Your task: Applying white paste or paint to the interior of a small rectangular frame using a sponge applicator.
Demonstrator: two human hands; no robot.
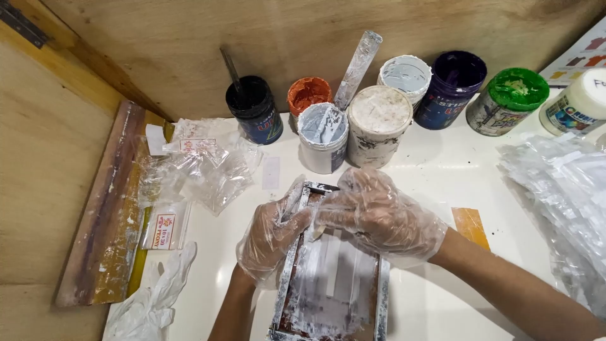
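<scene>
At the tabletop's [442,183] near edge, gripped with gloved left hand [270,235] and right hand [375,216] closed on its far end: small screen frame [331,278], probably light, stiff, paint-slick, best held by metal rails.

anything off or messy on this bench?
Mostly paint mess. The small metal-framed screen under both gloved hands, left hand and right hand, is smeared white. A loose glove lies crumpled at the table edge, and clear bags are strewn about.
</scene>
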